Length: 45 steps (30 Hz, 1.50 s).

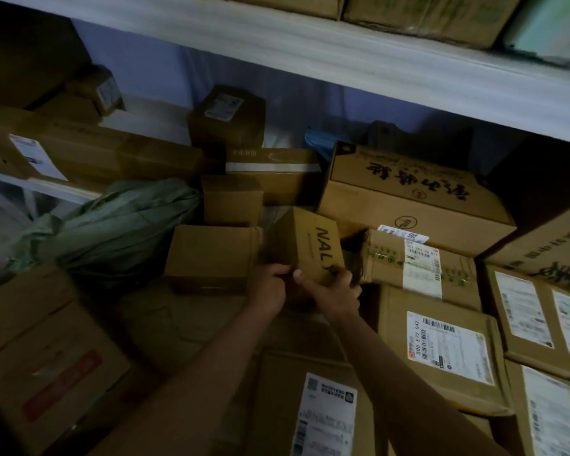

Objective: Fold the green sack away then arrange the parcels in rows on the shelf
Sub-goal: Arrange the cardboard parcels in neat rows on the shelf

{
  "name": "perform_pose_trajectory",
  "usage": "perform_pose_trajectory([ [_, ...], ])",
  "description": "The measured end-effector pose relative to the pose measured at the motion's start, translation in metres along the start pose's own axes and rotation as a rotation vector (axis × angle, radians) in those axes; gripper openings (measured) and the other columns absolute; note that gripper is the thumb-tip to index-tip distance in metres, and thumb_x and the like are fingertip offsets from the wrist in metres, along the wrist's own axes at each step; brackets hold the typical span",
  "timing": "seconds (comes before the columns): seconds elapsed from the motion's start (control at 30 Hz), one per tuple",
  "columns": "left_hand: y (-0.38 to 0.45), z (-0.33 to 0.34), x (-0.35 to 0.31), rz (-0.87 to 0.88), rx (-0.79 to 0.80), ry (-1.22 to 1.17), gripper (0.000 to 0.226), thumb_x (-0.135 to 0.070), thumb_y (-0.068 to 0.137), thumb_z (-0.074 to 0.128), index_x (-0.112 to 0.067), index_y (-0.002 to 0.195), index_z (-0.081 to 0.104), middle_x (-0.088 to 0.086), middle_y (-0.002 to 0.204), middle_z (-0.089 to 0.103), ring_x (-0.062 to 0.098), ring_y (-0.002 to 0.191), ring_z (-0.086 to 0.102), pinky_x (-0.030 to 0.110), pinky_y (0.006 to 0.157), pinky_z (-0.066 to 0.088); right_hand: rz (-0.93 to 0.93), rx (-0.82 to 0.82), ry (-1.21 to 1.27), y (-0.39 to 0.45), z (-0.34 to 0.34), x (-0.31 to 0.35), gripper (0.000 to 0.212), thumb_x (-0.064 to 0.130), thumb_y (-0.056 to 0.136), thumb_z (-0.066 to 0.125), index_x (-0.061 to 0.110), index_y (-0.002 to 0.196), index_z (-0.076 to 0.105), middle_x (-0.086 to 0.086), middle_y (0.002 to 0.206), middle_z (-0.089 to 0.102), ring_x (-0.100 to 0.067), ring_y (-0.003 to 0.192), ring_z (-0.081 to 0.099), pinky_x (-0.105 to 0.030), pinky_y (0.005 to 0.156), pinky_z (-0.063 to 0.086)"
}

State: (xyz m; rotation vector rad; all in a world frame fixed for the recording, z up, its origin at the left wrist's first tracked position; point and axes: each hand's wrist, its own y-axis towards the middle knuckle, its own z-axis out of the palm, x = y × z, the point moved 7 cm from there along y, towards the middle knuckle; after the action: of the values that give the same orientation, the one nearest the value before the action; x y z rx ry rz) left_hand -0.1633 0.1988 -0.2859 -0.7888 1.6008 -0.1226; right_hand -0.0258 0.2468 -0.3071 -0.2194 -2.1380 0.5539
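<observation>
A small brown parcel printed "NAL" (305, 241) is tilted in the middle of the shelf. My left hand (270, 286) grips its near left corner and my right hand (334, 292) grips its near right corner, thumb on top. The green sack (112, 225) lies crumpled and bulging at the left, beside a plain brown box (211, 255). Cardboard parcels crowd the shelf all round, among them a large box with black characters (408, 195) behind right and a labelled flat parcel (441, 347) to the right of my forearm.
A white upper shelf board (310, 51) runs overhead with more boxes on top. Labelled parcels (540, 320) are stacked at the far right, a box with a red label (60, 383) sits at the near left, and a blue bag (323, 141) is at the back.
</observation>
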Motion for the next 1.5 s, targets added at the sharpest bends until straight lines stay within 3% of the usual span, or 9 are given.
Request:
perform_pose_trajectory([
  [0.2, -0.008, 0.001, -0.011, 0.079, 0.014, -0.143, 0.035, -0.003, 0.098, 0.037, -0.015, 0.121, 0.061, 0.005, 0.132, 0.054, 0.019, 0.115, 0.051, 0.025, 0.091, 0.043, 0.146, -0.101, 0.245, 0.0, -0.007, -0.007, 0.102, 0.057, 0.061, 0.077, 0.023, 0.141, 0.025, -0.012, 0.143, 0.024, -0.039, 0.126, 0.036, -0.051, 0.098, 0.045],
  [0.37, 0.001, -0.032, -0.007, -0.102, -0.16, -0.35, 0.029, -0.032, 0.097, 0.05, -0.018, 0.121, 0.055, 0.003, 0.111, 0.057, 0.019, 0.097, 0.053, 0.032, 0.076, 0.045, 0.288, 0.259, 0.905, -0.018, 0.002, -0.003, 0.066, 0.058, 0.075, 0.06, 0.02, 0.127, 0.05, -0.015, 0.123, 0.055, -0.035, 0.111, 0.055, -0.048, 0.088, 0.052],
  [0.5, 0.001, -0.006, -0.009, -0.309, 0.185, -0.5, 0.106, -0.065, 0.037, 0.084, -0.022, 0.13, 0.053, 0.007, 0.127, 0.058, 0.032, 0.115, 0.056, 0.049, 0.098, 0.046, 0.324, 0.559, 1.141, -0.036, 0.005, 0.0, 0.061, 0.061, 0.082, 0.044, 0.017, 0.12, 0.06, -0.022, 0.126, 0.058, -0.04, 0.117, 0.052, -0.051, 0.097, 0.042],
  [0.57, 0.006, -0.001, -0.003, -0.333, 0.261, -0.458, 0.12, -0.059, 0.024, 0.091, -0.023, 0.131, 0.052, 0.008, 0.131, 0.057, 0.036, 0.117, 0.056, 0.054, 0.102, 0.043, 0.349, 0.556, 1.103, -0.037, 0.007, -0.009, 0.062, 0.061, 0.083, 0.04, 0.016, 0.123, 0.059, -0.022, 0.127, 0.058, -0.041, 0.117, 0.052, -0.051, 0.095, 0.043],
  [0.77, 0.003, 0.001, -0.006, -0.21, 0.251, -0.308, 0.066, -0.014, 0.077, 0.074, -0.023, 0.135, 0.043, 0.006, 0.125, 0.058, 0.029, 0.105, 0.06, 0.043, 0.077, 0.055, 0.128, 0.013, 0.376, -0.012, -0.031, -0.019, 0.031, 0.02, 0.098, 0.039, 0.019, 0.125, 0.055, -0.011, 0.118, 0.062, -0.03, 0.103, 0.061, -0.05, 0.091, 0.052],
  [0.87, 0.003, 0.004, -0.015, -0.165, 0.148, -0.272, 0.055, -0.017, 0.084, 0.069, -0.018, 0.133, 0.046, 0.009, 0.126, 0.058, 0.028, 0.104, 0.06, 0.041, 0.077, 0.054, -0.03, -0.157, 0.132, -0.019, -0.044, 0.002, 0.033, 0.035, 0.098, 0.035, 0.019, 0.112, 0.061, -0.011, 0.112, 0.062, -0.025, 0.097, 0.061, -0.048, 0.09, 0.051],
  [0.97, 0.005, 0.011, -0.021, -0.076, 0.081, -0.087, 0.056, -0.011, 0.086, 0.065, -0.015, 0.138, 0.044, 0.008, 0.131, 0.057, 0.027, 0.118, 0.055, 0.035, 0.081, 0.047, -0.056, -0.123, 0.026, -0.022, -0.042, 0.006, 0.062, 0.066, 0.087, 0.03, 0.017, 0.103, 0.065, -0.012, 0.111, 0.061, -0.026, 0.097, 0.061, -0.044, 0.089, 0.051],
  [1.3, 0.017, 0.032, -0.01, 0.069, 0.059, 0.138, 0.057, -0.005, 0.089, 0.06, -0.016, 0.141, 0.04, 0.007, 0.141, 0.049, 0.026, 0.127, 0.049, 0.035, 0.096, 0.047, -0.239, -0.336, -0.23, -0.02, -0.056, 0.017, 0.037, 0.016, 0.088, 0.058, 0.015, 0.125, 0.054, -0.006, 0.126, 0.044, -0.023, 0.119, 0.045, -0.032, 0.098, 0.046],
  [1.5, 0.019, -0.068, -0.039, 0.267, -0.45, 0.355, 0.041, -0.012, 0.091, 0.057, -0.014, 0.131, 0.049, 0.014, 0.136, 0.046, 0.031, 0.127, 0.044, 0.037, 0.101, 0.04, -0.399, -0.02, -0.15, -0.02, 0.005, 0.052, 0.024, 0.013, 0.093, 0.054, 0.018, 0.116, 0.058, 0.0, 0.119, 0.055, -0.012, 0.107, 0.055, -0.027, 0.091, 0.048],
])
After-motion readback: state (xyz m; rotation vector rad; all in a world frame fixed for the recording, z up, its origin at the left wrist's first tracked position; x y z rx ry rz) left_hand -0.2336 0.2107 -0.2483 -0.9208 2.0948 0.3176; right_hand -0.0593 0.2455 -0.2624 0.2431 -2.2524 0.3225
